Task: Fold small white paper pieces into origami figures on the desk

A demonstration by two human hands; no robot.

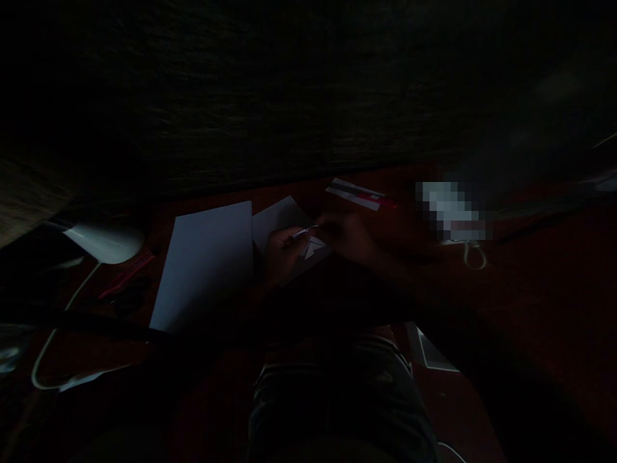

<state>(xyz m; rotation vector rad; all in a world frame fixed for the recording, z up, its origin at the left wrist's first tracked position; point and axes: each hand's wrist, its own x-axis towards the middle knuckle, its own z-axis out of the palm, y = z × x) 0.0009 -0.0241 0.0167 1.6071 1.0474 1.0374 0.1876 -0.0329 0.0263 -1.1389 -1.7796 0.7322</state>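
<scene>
Paper piece (303, 232) is pinched in your left hand (283, 253). Your right hand (351, 235) is beside it, grip unclear. White sheet (209, 254) lies left.

Small paper piece (303, 232), frame centre: white. Large paper (209, 257), left of centre: plain bluish white. Tabletop (520, 302), right: dark reddish brown. Cable (81, 285), far left: pale. Clothing (342, 392), bottom centre: dark, white stripes.
</scene>
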